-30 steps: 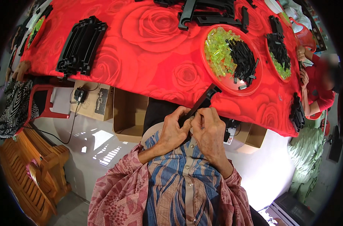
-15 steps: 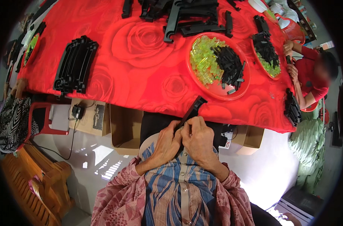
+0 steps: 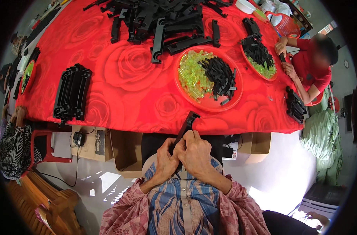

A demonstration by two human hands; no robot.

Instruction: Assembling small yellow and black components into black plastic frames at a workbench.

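My left hand (image 3: 165, 159) is closed around the lower part of a long black plastic bar (image 3: 186, 126) with a notched end, which tilts up toward the table edge. On the same bar, my right hand (image 3: 197, 153) presses with bent fingers; whether a small piece is pinched there is hidden. Beyond my hands, a round red tray (image 3: 238, 100) stands on the table. It holds translucent yellow-green pieces (image 3: 192, 74) on its left and small black strips (image 3: 219, 76) on its right. A row of similar black bars (image 3: 72, 94) sits side by side at the left.
A large heap of black bars (image 3: 166, 23) covers the far side of the red rose-patterned tablecloth (image 3: 131, 70). At the right, a person in a red top (image 3: 313, 68) handles a black bar beside another tray. Cardboard boxes (image 3: 125, 150) stand under the table edge.
The view has shifted, so the table things appear farther left and mostly lower. Both my hands stay on the bar, with only slight finger movement.
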